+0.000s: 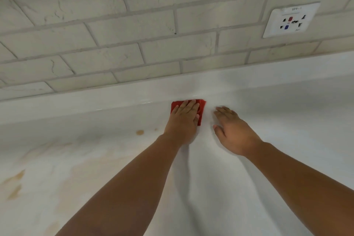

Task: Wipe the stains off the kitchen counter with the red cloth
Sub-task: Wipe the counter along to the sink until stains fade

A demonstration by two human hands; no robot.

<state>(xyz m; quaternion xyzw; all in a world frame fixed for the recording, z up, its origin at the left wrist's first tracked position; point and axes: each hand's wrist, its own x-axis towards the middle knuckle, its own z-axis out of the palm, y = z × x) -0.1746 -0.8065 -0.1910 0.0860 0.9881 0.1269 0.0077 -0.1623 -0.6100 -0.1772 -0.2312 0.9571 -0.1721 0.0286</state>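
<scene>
Red cloth (202, 106) lies flat on the white desk (287, 140), folded to a small square, its far edge right at the raised back ledge (95, 101) below the tiled wall (134, 25). Left hand (183, 120) is on top of the cloth, palm down, fingers straight and close together, pressing it to the desk and not curled round it; most of the cloth is hidden under this hand. Right hand (232, 136) is just right of the cloth, not touching it, spread flat on bare desk with fingers relaxed and holding nothing; looks like a brace. Progress, as a judgement: early to midway. Desk right of the cloth and nearer the person looks clean white, no marks visible. Left of the cloth the work is not done: a round tan spot (140, 132) sits near the cloth on its left, a smaller speck (156, 129) between that spot and the cloth. Well left of the cloth and nearer the person is a wide faint brownish smear (67, 159), and farther left two darker tan patches (18, 176). Wall socket (291, 20) is up and right of the cloth, not involved. Cannot tell whether any stain is under the cloth. Remaining: sweep the cloth leftward over those marks.
</scene>
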